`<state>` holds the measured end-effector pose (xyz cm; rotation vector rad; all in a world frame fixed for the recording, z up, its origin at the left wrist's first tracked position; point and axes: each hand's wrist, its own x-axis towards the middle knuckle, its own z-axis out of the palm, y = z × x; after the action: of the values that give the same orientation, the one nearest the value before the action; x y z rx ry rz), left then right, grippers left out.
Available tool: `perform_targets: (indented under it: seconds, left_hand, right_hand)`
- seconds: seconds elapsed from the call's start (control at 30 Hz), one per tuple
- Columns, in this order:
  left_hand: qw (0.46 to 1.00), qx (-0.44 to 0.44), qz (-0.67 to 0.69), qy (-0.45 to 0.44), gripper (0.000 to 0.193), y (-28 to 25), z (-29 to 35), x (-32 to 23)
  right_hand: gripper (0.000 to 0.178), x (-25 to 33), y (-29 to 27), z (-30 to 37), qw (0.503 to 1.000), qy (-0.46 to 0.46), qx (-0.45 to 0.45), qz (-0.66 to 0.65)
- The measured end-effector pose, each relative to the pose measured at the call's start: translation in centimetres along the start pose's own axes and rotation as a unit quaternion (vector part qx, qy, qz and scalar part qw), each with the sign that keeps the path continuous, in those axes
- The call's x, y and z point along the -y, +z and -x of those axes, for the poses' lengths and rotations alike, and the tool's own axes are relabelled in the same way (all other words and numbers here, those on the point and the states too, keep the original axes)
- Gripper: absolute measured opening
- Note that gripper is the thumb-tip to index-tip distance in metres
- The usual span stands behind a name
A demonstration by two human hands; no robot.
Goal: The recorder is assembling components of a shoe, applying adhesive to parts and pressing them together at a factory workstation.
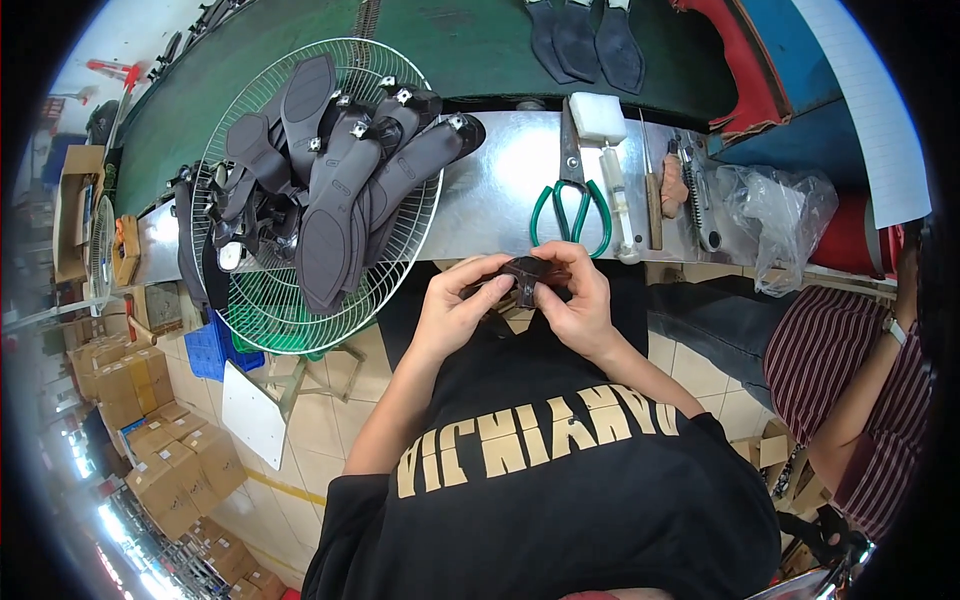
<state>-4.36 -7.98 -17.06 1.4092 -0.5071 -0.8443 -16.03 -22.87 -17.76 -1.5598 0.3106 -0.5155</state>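
Both hands meet in front of my body, just off the near edge of the metal bench. Between them is a small, dark, shiny piece (527,280) that looks like part of a shoe; its exact kind is partly hidden by fingers. My left hand (458,305) pinches its left side with thumb and fingers. On the other side, my right hand (578,303) grips it the same way. To the left stands a round wire basket (437,205) heaped with dark shoe soles (335,215), several with heels. Green-handled scissors (571,185) lie just beyond my right hand.
Right of the scissors are a white block (598,118), a syringe-like tube (617,200), a wooden-handled tool (654,210) and a clear plastic bag (785,215). More dark soles (588,45) rest on the green belt (470,45). Another person's arm (860,390) is at right; cartons (185,475) stand lower left.
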Motion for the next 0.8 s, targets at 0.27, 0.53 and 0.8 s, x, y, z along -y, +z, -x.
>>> perform_targets:
  seconds: [0.27,0.53,0.8]
  left_hand:
    - [0.999,0.021,0.039,0.016,0.022,-0.1,0.2,0.3]
    - [0.987,-0.027,0.160,-0.021,0.032,0.2,-1.1,1.9]
    - [0.992,-0.009,0.119,-0.048,0.042,-0.2,-2.1,2.6]
  right_hand:
    - [0.038,1.2,0.0,-0.3,0.995,-0.062,0.013,0.079]
    - [0.053,2.6,0.9,-1.0,0.995,0.044,0.062,-0.061]
    - [0.057,1.8,1.3,-1.5,0.991,0.065,0.034,-0.113]
